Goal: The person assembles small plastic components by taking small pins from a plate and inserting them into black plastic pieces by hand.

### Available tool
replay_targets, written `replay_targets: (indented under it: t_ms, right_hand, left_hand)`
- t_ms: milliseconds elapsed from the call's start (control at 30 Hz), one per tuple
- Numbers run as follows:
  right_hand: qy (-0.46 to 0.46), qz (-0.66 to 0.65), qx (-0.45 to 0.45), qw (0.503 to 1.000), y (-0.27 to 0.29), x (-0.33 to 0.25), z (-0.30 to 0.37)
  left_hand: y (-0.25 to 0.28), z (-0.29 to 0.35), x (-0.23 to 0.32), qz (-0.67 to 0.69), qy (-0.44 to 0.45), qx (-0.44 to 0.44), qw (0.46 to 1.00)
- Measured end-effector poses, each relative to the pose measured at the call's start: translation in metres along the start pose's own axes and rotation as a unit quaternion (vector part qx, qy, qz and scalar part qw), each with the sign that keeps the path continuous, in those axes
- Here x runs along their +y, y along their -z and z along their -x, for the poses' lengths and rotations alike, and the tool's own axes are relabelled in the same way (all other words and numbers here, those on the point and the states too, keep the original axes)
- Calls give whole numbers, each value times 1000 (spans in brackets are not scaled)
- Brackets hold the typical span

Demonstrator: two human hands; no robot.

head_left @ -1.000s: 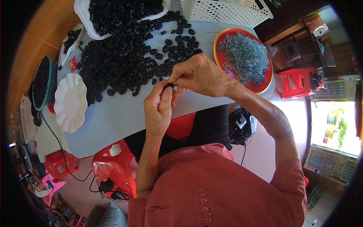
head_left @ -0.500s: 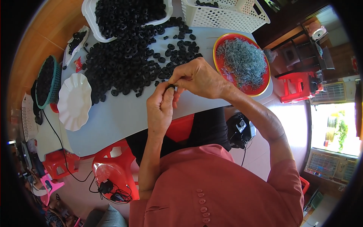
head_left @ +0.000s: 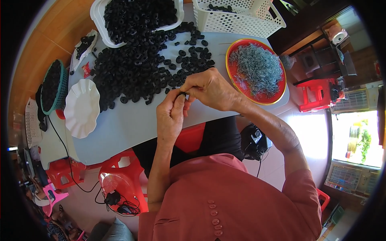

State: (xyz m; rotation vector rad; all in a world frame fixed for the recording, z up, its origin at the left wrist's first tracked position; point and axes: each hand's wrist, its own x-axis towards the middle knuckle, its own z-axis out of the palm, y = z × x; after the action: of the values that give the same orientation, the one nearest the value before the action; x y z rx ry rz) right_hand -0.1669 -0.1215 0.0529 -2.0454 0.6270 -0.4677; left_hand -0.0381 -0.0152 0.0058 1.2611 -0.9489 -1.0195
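Note:
Over the table's near edge, my left hand point(head_left: 171, 114) pinches a small black ring-shaped part point(head_left: 183, 94) between thumb and fingers. My right hand point(head_left: 215, 90) meets it there, its thumb and forefinger closed at the same part; anything between those fingertips is too small or hidden to make out. Just beyond both hands spreads a large heap of similar black ring-shaped parts point(head_left: 128, 68). To the right, a red plate with a yellow rim point(head_left: 257, 97) bears a mound of small silvery metal pieces, likely springs point(head_left: 257, 66).
A white tub point(head_left: 97, 18) full of black parts and a white perforated basket point(head_left: 237, 22) stand at the back. On the left are a white scalloped dish point(head_left: 81, 108) and a teal basket point(head_left: 63, 86) of black parts. Cables lie on a red stool point(head_left: 116, 180) below.
The view has shifted slightly, so the table's things sit a little lower. My hands keep nearly the same pinch on the black part; the right wrist has dipped slightly.

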Motion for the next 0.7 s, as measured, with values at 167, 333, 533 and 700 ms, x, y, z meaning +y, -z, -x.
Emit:
replay_targets:
  t_ms: [167,333,533,700]
  right_hand:
    - [27,3,12,1000,2,-3,0]
    - [113,136,31,984,-7,-4,-2]
    - [119,162,16,979,-2,-12,0]
    - [-59,-33,-5,998,10,-12,5]
  left_hand:
    - [3,-3,-2,-33,-7,-9,999]
    - [3,-2,-4,-1,2,-8,1000]
    - [4,-3,-7,15,0,-6,1000]
    - [11,-3,-5,70,7,-10,997]
